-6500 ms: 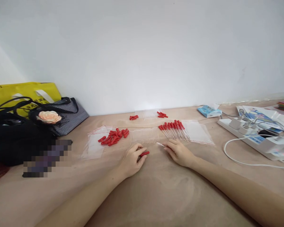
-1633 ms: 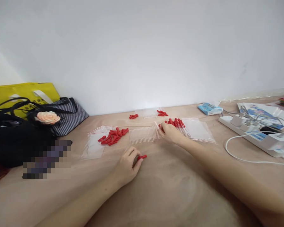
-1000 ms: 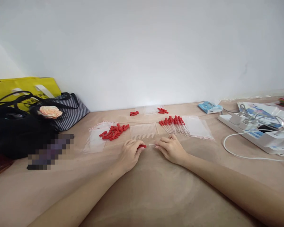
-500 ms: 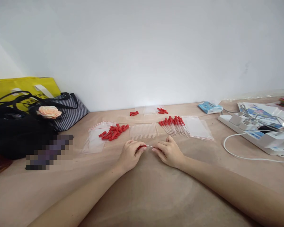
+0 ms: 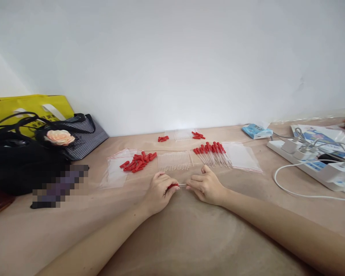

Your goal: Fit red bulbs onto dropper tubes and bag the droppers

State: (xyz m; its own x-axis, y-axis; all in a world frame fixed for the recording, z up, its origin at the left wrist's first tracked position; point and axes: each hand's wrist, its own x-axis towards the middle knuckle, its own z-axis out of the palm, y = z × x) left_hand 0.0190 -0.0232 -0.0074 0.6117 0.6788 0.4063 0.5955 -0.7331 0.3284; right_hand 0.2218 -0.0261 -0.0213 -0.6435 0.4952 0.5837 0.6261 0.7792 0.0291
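My left hand [image 5: 161,191] is closed, pinching a red rubber bulb [image 5: 173,186] between thumb and fingers. A thin clear dropper tube [image 5: 182,185] runs level from the bulb to my right hand [image 5: 206,187], whose closed fingertips grip its other end. How deep the tube sits in the bulb is hidden. Beyond my hands lies a row of bare tubes [image 5: 174,161]. Left of it, loose red bulbs [image 5: 138,161] are heaped on clear plastic bags [image 5: 115,174]. To the right, several tubes with red bulbs on one end, assembled droppers [image 5: 211,153], lie side by side.
More plastic bags [image 5: 245,157] lie at the right. Small red bulb piles [image 5: 198,135] and tubes sit near the wall. A blue tissue pack [image 5: 257,131], a white power strip [image 5: 307,165] with cables stand right. Bags, one yellow [image 5: 31,103], one striped [image 5: 86,138], crowd the left.
Both hands have sunk slightly towards me, still holding the bulb and tube. The tube now lies more level between them. The view has shifted a little.
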